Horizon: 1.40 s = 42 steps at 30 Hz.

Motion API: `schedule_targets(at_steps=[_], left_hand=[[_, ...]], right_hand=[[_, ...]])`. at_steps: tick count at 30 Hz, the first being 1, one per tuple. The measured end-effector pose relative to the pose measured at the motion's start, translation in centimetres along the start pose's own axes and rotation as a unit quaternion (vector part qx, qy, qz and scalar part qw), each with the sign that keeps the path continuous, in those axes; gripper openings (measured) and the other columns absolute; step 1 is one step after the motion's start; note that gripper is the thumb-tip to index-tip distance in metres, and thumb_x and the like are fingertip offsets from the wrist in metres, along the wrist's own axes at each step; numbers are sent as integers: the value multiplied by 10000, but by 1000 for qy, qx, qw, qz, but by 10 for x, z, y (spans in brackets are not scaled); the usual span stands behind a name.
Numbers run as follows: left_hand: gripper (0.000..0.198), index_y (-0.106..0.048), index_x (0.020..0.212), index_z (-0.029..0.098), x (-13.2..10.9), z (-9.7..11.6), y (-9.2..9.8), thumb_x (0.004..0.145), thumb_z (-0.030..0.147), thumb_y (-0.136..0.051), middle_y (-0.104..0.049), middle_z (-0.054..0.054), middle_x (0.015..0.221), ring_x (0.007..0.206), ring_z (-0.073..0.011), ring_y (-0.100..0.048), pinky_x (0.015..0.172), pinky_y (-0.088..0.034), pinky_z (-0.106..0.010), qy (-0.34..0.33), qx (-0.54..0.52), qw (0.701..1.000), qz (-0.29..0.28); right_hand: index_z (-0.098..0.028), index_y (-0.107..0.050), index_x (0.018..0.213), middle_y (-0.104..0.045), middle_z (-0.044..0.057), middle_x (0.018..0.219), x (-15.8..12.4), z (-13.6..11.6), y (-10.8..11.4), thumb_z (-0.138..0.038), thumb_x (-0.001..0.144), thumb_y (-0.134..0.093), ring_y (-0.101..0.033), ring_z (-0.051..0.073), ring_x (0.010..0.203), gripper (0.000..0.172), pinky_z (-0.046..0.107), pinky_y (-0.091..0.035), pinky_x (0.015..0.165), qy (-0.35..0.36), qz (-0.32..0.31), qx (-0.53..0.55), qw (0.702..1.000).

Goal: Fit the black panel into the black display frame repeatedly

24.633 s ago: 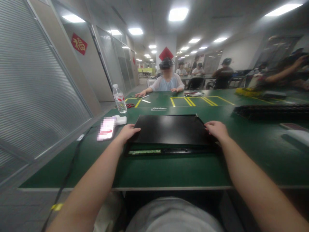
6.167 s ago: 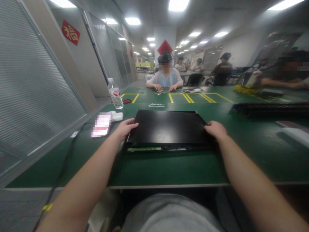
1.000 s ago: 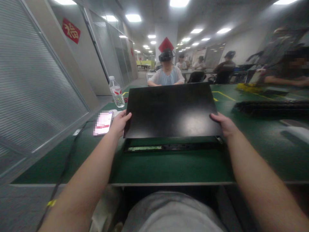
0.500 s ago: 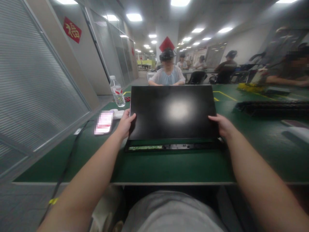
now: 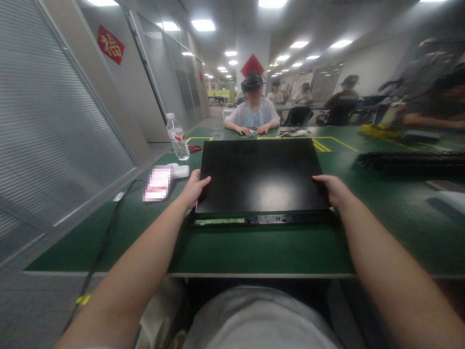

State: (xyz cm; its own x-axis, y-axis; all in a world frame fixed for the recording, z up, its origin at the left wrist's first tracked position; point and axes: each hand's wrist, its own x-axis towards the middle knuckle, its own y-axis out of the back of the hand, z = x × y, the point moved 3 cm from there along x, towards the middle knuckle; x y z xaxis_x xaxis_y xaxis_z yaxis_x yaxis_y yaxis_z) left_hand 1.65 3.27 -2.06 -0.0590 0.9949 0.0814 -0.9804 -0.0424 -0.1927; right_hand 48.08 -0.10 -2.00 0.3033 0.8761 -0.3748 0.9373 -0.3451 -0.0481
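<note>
A flat black panel [image 5: 259, 174] is tilted with its far edge raised over a black frame [image 5: 261, 220] that lies on the green table [image 5: 254, 249]. A green circuit strip [image 5: 218, 221] shows along the frame's near edge. My left hand [image 5: 196, 188] grips the panel's left edge, thumb on top. My right hand [image 5: 332, 189] grips its right edge in the same way.
A phone [image 5: 157, 184], a white object [image 5: 179, 170] and a water bottle [image 5: 177, 137] stand to the left. A cable [image 5: 105, 242] runs off the table's left edge. A long black tray [image 5: 410, 164] lies at the right. A person [image 5: 254, 114] sits opposite; others work behind.
The panel has come down from a steep tilt to a shallower one over the frame. Both hands stayed on its side edges.
</note>
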Motion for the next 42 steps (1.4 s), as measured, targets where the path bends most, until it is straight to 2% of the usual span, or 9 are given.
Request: schedule_targets(at_steps=[7,15,18,24,33,42], left_hand=[[561,-550,1123,235,-4,3,-2,677,122,-871,-740,-2,1013,996,-243,-743,993,-583,-451,-4,20,1000,-6],[610,-549,1136,228,-3,2,1,664,109,-916,-741,-28,1029,997,-256,-748,1016,-578,-493,3,43,999,-3],[633,-556,1170,230,-4,3,2,666,96,-917,-748,-39,1047,991,-256,-750,1004,-587,-490,7,47,999,-1],[684,-561,1237,246,-5,5,1,668,78,-903,-761,-40,1078,1016,-265,-764,998,-602,-485,9,47,999,-1],[651,-542,1135,235,-5,5,1,605,101,-895,-739,-13,977,945,-267,-752,930,-606,-463,14,62,998,3],[626,-537,1088,228,-6,6,0,577,113,-879,-721,-13,961,919,-259,-726,876,-583,-413,6,75,997,10]], right_hand=[[-233,-713,851,-713,61,642,1,0,1,-275,745,-696,-647,260,594,116,414,-544,586,-8,9,6,1000],[-231,-697,830,-714,58,647,0,0,-2,-254,737,-700,-652,244,586,96,388,-549,575,4,2,8,1000],[-240,-691,842,-725,51,666,-3,-1,-4,-230,728,-698,-659,238,594,115,375,-556,574,19,-4,8,1000],[-262,-697,923,-751,20,722,-7,-4,-8,-167,666,-687,-679,238,629,274,379,-573,591,53,-24,3,998],[-249,-660,843,-743,32,702,-8,-4,-7,-175,668,-712,-671,228,603,197,359,-548,558,57,-7,-19,998],[-259,-668,844,-737,27,688,-3,-3,-5,-188,663,-741,-680,239,633,207,363,-545,572,67,10,-31,997]])
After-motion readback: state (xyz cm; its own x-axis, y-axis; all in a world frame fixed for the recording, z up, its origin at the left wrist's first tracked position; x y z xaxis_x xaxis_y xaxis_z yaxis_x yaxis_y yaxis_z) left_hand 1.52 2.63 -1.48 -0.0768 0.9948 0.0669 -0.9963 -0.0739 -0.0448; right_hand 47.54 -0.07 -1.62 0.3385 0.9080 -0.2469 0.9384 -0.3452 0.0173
